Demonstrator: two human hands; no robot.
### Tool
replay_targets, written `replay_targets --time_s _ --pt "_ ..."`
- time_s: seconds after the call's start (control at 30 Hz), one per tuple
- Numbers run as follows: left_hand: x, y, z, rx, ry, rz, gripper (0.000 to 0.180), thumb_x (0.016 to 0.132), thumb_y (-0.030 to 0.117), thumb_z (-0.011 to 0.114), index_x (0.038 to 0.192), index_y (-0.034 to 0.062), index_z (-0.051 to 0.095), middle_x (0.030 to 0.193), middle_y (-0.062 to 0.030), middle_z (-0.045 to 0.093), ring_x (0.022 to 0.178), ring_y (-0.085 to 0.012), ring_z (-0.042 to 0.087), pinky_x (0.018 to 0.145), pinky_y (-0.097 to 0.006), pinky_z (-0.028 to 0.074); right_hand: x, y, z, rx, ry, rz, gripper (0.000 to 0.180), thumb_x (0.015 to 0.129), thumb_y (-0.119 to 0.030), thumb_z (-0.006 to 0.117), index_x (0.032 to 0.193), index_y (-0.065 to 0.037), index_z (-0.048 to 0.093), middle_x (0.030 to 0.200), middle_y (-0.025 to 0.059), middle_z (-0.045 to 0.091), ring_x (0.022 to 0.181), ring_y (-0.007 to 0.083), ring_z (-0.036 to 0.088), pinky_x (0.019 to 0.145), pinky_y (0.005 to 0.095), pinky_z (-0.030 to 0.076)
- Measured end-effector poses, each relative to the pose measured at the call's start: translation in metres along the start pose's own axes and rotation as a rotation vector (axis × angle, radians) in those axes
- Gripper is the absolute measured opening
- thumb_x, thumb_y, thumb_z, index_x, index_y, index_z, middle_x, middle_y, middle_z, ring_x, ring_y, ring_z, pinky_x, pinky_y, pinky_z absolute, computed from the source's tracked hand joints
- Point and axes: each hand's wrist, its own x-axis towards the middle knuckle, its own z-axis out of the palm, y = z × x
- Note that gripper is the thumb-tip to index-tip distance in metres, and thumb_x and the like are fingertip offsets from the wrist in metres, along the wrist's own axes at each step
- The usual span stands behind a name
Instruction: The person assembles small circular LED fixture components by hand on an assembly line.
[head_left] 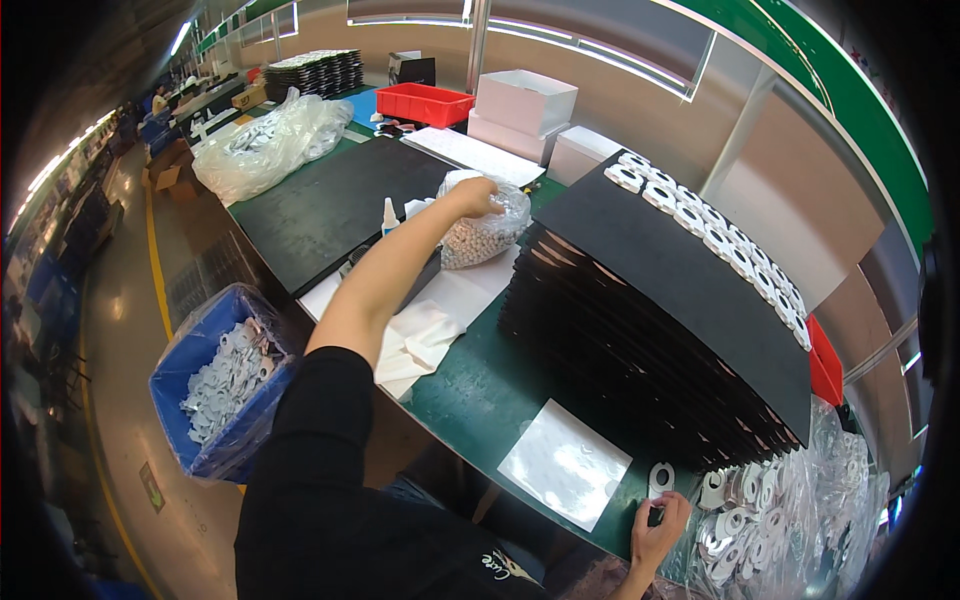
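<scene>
My left arm reaches across the bench, and my left hand [474, 197] is closed with bent fingers at the mouth of a clear plastic bag [485, 238] full of small pale beads. Whatever its fingertips grip is hidden. Low on the right, my right hand [657, 532] pinches the lower end of a flat white ring-shaped piece [661, 478] with a dark hole. Just right of it, many similar silvery-white pieces [737, 522] lie in clear plastic. A shiny silver-white sheet [566, 464] rests to its left on the green bench.
A tall stack of black boards [680, 270] stands on the right, white ring pieces [720, 235] lined along its top. A blue bin [225, 385] of pieces sits beside the bench. A white cloth [415, 340], small bottle [389, 216], red tray [424, 103] and white boxes [525, 102] lie beyond.
</scene>
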Motion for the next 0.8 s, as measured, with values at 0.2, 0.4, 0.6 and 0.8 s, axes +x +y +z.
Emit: replay_targets --time_s 0.2,0.4,0.6,0.8 --pt "0.01 0.028 0.002 0.176 -0.204 -0.115 0.056 0.08 0.043 0.061 0.123 0.0085 0.05 0.127 -0.0189 0.048 0.117 -0.0377 0.046 0.095 -0.05 0.039 -0.001 0.003 0.001 0.032 0.006 0.095 0.028 0.066 -0.006 0.074 0.077 -0.001 0.049 0.103 0.017 0.051 0.096 0.0328 0.05 0.085 0.0396 0.039" --pt "0.001 0.031 0.005 0.105 -0.092 -0.063 0.045 0.085 0.034 0.057 0.118 0.0048 0.049 0.123 -0.0207 0.049 0.113 -0.037 0.049 0.092 -0.046 0.041 0.0 0.008 0.008 0.062 0.08 0.18 0.028 0.069 -0.004 0.071 0.093 0.001 0.056 0.096 0.0153 0.056 0.086 0.0292 0.054 0.077 0.0365 0.042" --pt "0.0 0.035 0.002 0.242 0.023 0.022 0.03 0.086 0.028 0.056 0.104 0.0052 0.057 0.104 -0.0176 0.061 0.096 -0.0328 0.061 0.078 -0.042 0.049 0.001 0.002 -0.001 -0.02 -0.04 0.094 0.037 0.066 -0.01 0.075 0.097 0.001 0.056 0.084 0.0116 0.054 0.079 0.0265 0.052 0.071 0.0339 0.042" --pt "0.009 0.032 -0.011 0.202 0.09 -0.05 0.029 0.088 0.032 0.053 0.088 0.0052 0.065 0.092 -0.0185 0.065 0.09 -0.0315 0.063 0.073 -0.041 0.05 0.006 -0.003 0.0 -0.017 0.065 0.146 0.051 0.06 -0.016 0.08 0.102 -0.002 0.057 0.094 0.0119 0.052 0.083 0.0261 0.051 0.069 0.0313 0.04"
